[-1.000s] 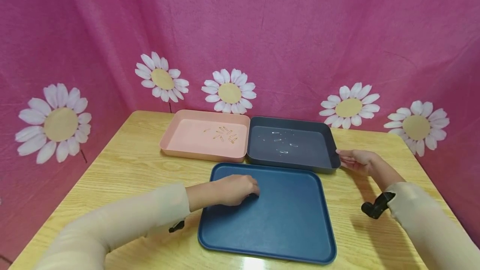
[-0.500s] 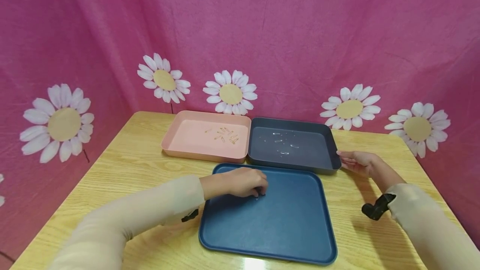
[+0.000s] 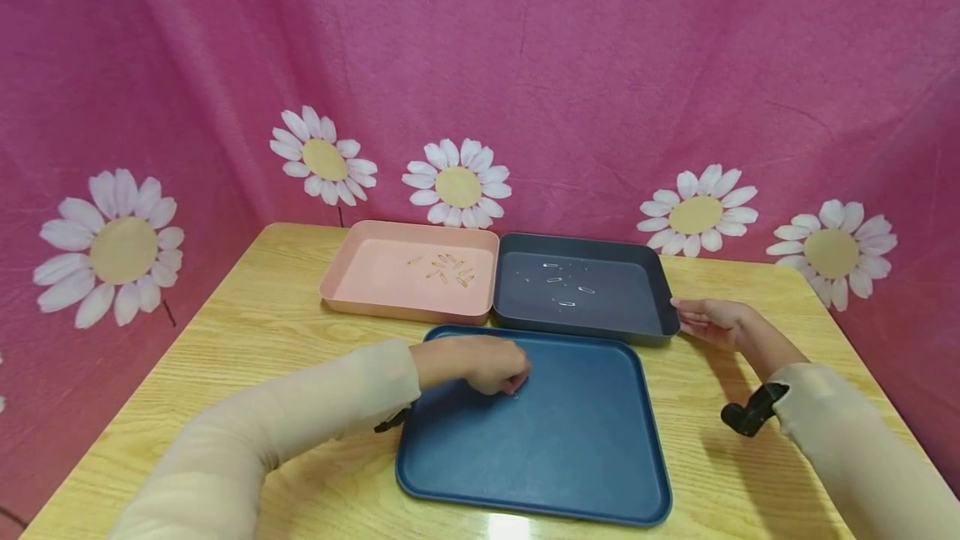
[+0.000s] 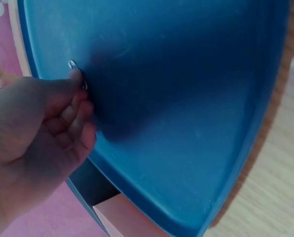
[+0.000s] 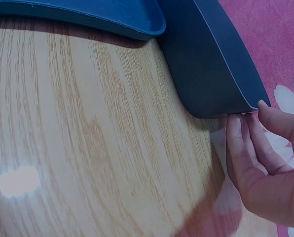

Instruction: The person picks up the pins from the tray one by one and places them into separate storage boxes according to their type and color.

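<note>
My left hand (image 3: 491,363) is low over the blue tray (image 3: 570,448), thumb and fingers pinching a silver safety pin (image 4: 72,64). One end of the pin sticks out past the thumb in the left wrist view; the fingers cover its middle. At the right, my right hand (image 3: 716,324) holds the near right corner of the dark grey tray (image 3: 663,294), thumb at the rim and fingers against the outer wall. Several silver safety pins (image 3: 567,303) lie inside that tray. Gold safety pins (image 3: 465,280) lie scattered in the pink tray (image 3: 375,307).
All three trays sit on a wooden table (image 3: 285,357). The pink and dark grey trays stand side by side at the back, with the blue tray in front of them. Behind the table hangs a pink curtain (image 3: 570,107) printed with white daisies.
My left hand has moved a little to the right over the blue tray, and a bit of the pin shows at its fingertips. The right hand has stayed at the dark grey tray.
</note>
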Motion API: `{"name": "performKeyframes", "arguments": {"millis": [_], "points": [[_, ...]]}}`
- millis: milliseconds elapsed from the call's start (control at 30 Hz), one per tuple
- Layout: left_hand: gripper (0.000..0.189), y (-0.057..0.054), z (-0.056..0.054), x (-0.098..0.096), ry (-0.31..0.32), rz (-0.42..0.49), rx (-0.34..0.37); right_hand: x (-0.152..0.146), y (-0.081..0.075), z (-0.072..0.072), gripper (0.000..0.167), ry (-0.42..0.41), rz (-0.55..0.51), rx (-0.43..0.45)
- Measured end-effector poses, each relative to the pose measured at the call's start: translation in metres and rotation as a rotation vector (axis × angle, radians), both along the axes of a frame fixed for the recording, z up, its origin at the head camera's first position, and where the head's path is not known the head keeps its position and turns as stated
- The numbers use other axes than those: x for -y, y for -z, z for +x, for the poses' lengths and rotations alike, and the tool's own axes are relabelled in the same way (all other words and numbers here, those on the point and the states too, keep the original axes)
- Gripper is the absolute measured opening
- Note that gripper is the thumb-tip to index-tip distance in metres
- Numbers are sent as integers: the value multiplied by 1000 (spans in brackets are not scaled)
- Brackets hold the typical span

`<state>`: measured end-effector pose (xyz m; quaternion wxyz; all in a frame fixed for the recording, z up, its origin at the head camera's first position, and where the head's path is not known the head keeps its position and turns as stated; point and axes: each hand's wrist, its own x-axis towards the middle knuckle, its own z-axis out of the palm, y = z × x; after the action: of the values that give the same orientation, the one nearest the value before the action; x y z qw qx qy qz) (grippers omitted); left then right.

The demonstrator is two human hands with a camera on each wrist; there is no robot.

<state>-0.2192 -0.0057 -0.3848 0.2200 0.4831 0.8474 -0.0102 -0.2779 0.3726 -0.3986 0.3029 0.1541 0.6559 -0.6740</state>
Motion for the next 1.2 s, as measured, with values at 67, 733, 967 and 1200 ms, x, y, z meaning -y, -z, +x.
{"name": "performKeyframes", "arguments": {"millis": [67, 733, 967, 1200], "points": [[12, 0, 0, 2, -24, 12, 20, 0, 0, 0, 20, 1, 1, 0], [5, -24, -41, -13, -325, 418, 115, -4, 1, 4, 18, 1, -5, -16], [7, -31, -66, -25, -504, 447, 137, -4, 2, 6, 16, 10, 7, 4], [10, -44, -89, -38, -646, 435, 107, -5, 0, 14, 15, 7, -10, 1]]}}
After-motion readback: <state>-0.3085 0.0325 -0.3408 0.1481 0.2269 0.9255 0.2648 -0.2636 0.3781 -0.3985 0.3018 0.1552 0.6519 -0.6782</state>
